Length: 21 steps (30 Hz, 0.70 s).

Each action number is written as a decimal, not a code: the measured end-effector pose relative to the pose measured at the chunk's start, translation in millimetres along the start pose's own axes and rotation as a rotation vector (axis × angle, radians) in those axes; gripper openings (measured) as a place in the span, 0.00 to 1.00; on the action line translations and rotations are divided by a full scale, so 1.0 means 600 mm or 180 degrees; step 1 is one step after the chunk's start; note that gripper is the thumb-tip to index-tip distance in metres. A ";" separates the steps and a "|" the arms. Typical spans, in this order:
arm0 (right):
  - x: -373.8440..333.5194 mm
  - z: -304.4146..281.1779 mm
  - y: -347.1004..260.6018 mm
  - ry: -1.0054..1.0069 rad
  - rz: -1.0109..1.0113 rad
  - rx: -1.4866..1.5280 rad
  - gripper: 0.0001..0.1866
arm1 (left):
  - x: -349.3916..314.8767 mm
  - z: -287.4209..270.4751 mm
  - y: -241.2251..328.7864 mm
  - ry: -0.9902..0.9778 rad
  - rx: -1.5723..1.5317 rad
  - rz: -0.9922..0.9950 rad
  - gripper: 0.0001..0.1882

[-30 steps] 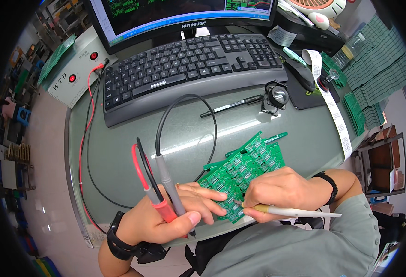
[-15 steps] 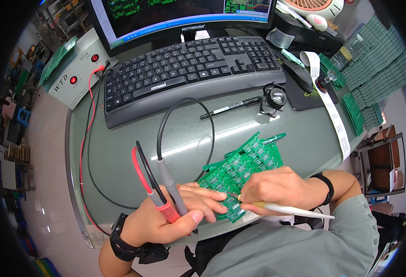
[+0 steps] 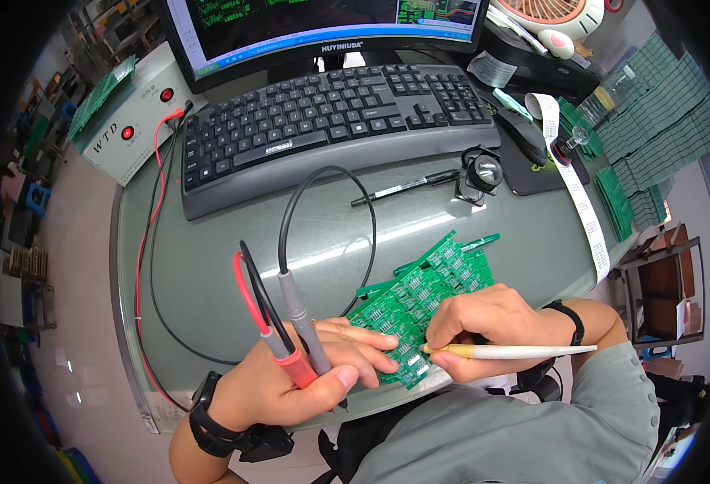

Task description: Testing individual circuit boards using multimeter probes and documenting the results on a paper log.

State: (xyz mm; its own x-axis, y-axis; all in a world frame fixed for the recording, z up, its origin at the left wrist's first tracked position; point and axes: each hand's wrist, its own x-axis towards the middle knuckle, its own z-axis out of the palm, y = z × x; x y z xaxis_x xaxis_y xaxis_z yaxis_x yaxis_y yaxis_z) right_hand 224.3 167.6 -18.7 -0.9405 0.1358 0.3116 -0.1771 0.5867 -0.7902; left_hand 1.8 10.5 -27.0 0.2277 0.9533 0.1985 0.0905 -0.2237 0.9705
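Observation:
A panel of green circuit boards (image 3: 411,294) lies at the desk's front edge, under both hands. My left hand (image 3: 268,394) is closed around two test probes, one with a red grip (image 3: 297,369) and one grey (image 3: 298,316). Its fingertips rest on the panel's left part, and the dark probe tip points down past the thumb. In a pinch, my right hand (image 3: 488,319) holds a slim pen-like tool (image 3: 528,352) with a white tapered handle and a yellowish front. That tool's front end is at the panel, just right of the left fingertips; its working tip is hard to make out.
Behind the panel are a black pen (image 3: 403,188), a small black-framed magnifier (image 3: 478,173) and a keyboard (image 3: 331,121) below a monitor (image 3: 323,48). Probe leads run left to a white box (image 3: 133,121). A paper strip (image 3: 582,202) and stacked green boards (image 3: 653,121) stand right.
The right hand has shifted slightly right, and the back end of its tool has swung up toward level. My left hand stays on the panel with the probes.

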 end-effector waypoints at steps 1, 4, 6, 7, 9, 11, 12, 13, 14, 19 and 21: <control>0.000 0.000 0.000 -0.0003 0.0003 0.0000 0.08 | 0.000 0.000 0.000 -0.0001 0.0006 -0.0007 0.10; 0.001 0.000 0.001 -0.0074 -0.0010 -0.0070 0.09 | -0.001 0.000 0.000 0.0013 -0.0007 -0.0003 0.10; 0.001 0.000 0.001 -0.0057 -0.0035 -0.0080 0.08 | -0.001 0.001 0.000 0.0011 0.0005 -0.0001 0.10; 0.001 0.000 0.002 -0.0059 -0.0034 -0.0080 0.08 | 0.000 0.001 0.000 0.0005 0.0020 0.0000 0.10; 0.000 0.000 0.002 -0.0063 -0.0056 -0.0092 0.08 | 0.000 0.001 0.000 0.0008 0.0029 0.0006 0.10; 0.001 0.000 0.002 -0.0064 -0.0056 -0.0100 0.08 | 0.000 0.001 0.000 0.0008 0.0038 0.0013 0.10; 0.001 0.000 0.002 -0.0063 -0.0057 -0.0109 0.08 | 0.001 0.001 -0.001 0.0014 0.0032 0.0016 0.10; 0.001 0.000 0.002 -0.0062 -0.0053 -0.0110 0.08 | 0.001 0.001 -0.001 0.0019 0.0026 0.0018 0.10; 0.001 0.000 0.002 -0.0060 -0.0061 -0.0107 0.08 | 0.001 0.001 -0.001 0.0020 0.0025 0.0018 0.10; 0.002 0.002 -0.001 -0.0067 -0.0068 -0.0079 0.08 | -0.001 0.003 0.005 0.0032 0.0087 0.0012 0.10; 0.001 0.002 -0.001 -0.0022 -0.0064 -0.0077 0.07 | 0.002 0.003 0.003 0.0037 0.0072 0.0035 0.10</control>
State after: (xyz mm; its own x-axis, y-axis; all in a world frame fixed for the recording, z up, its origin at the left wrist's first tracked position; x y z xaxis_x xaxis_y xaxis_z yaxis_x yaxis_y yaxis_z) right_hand 223.2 166.2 -18.8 -0.9388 0.1183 0.3235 -0.1890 0.6084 -0.7708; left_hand 4.1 10.9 -25.4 0.2175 0.9530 0.2108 0.1100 -0.2385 0.9649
